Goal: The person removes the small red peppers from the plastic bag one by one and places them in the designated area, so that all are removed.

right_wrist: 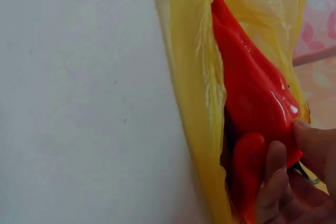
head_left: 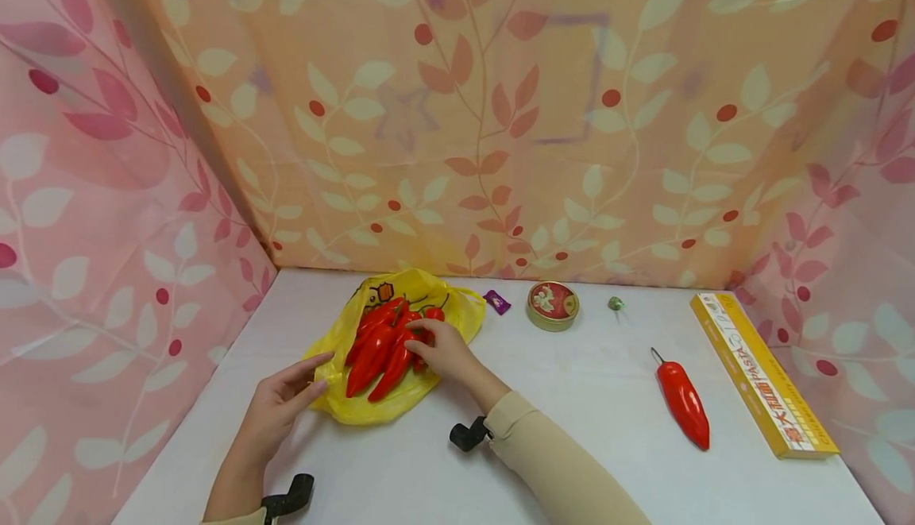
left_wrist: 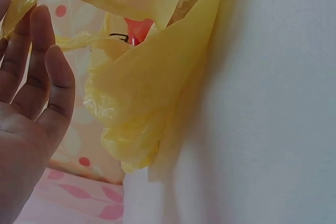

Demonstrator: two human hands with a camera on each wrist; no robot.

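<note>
A yellow plastic bag [head_left: 382, 410] lies open on the white table [head_left: 572, 445], with several glossy red peppers [head_left: 372, 354] inside. My left hand [head_left: 286, 398] rests against the bag's near-left edge with straight fingers; in the left wrist view that hand [left_wrist: 31, 108] is flat beside the crumpled bag [left_wrist: 142, 93], and a bit of pepper [left_wrist: 137, 27] shows. My right hand [head_left: 443, 350] reaches into the bag from the right. In the right wrist view its fingers [right_wrist: 275, 177] curl round a red pepper [right_wrist: 252, 93] within the bag [right_wrist: 189, 77].
One more red pepper [head_left: 684, 402] lies alone at the right. A long yellow pasta box [head_left: 761, 374] sits by the right edge. A round tin [head_left: 553, 304], a purple sweet [head_left: 496, 301] and a green sweet [head_left: 615, 303] lie at the back. Patterned cloth walls enclose three sides.
</note>
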